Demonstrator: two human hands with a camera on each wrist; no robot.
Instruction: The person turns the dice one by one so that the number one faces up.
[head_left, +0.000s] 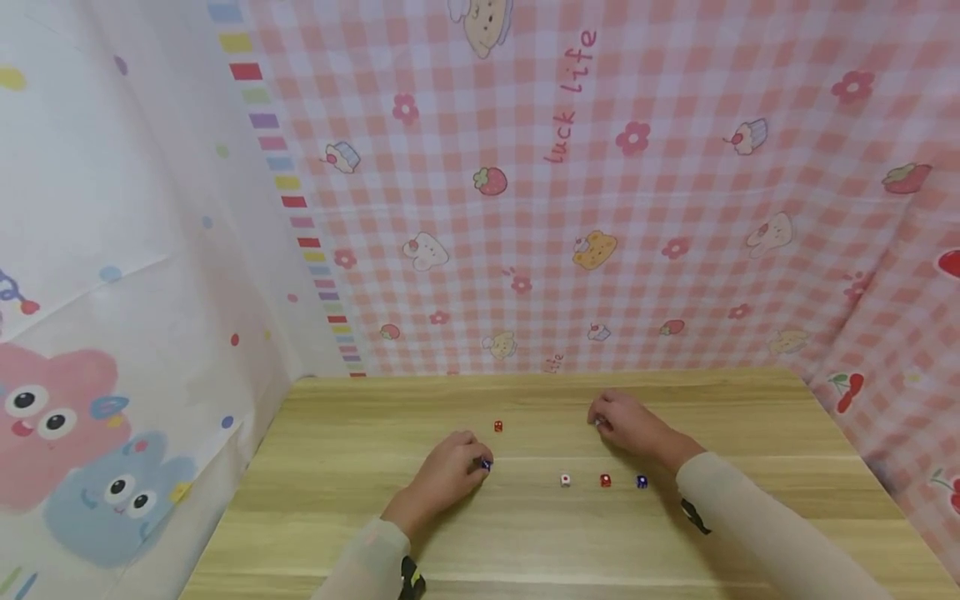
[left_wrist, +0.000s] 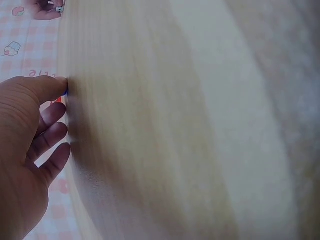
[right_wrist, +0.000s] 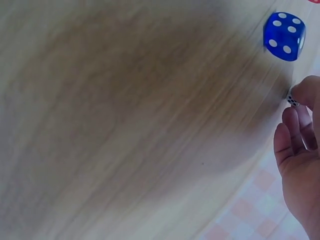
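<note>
My left hand (head_left: 452,468) pinches a blue die (head_left: 486,465) between thumb and fingers, low over the tabletop. In the left wrist view only a sliver of that die (left_wrist: 65,92) shows under the thumb. Farther back on the right, my right hand (head_left: 624,421) grips a white die (head_left: 598,422), mostly covered by the fingers. Its black pips appear on the white die (right_wrist: 292,98) in the right wrist view. A red die (head_left: 498,426) lies just beyond the left hand. Nearer the front, a white die (head_left: 566,480), a red die (head_left: 605,481) and a blue die (head_left: 642,482) form a row.
The dice lie on a wooden table (head_left: 300,467). A pink checked cloth (head_left: 525,208) hangs along its back edge and continues on the right. A white cloth with cartoon figures (head_left: 187,292) hangs at the left.
</note>
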